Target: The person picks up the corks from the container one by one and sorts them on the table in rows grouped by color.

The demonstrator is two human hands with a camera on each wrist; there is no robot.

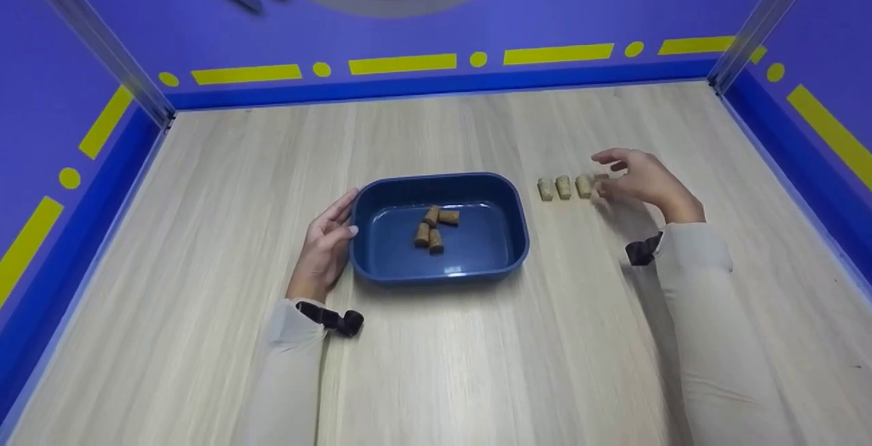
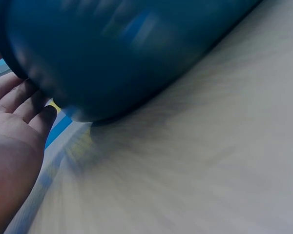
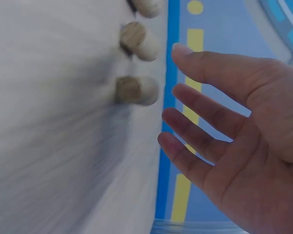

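Observation:
A dark blue rectangular tub [image 1: 381, 270] sits mid-table, with several brown corks [image 1: 436, 242] lying inside it. My left hand [image 1: 325, 248] holds the tub's left side, its thumb at the rim and its fingers [image 2: 27, 100] along the outer wall. To the right of the tub, several paler corks [image 1: 563, 187] stand in a row. My right hand [image 1: 644, 177] is over the right end of that row, with thumb and fingers spread. It partly hides the end cork in the head view. The right wrist view shows the nearest cork [image 3: 136, 90] apart from the fingertips.
The wood-grain table [image 1: 436, 364] is bounded by a purple back panel [image 1: 409, 37] with yellow markings and by similar side panels. Black wrist cameras are strapped over both pale sleeves [image 1: 708, 310].

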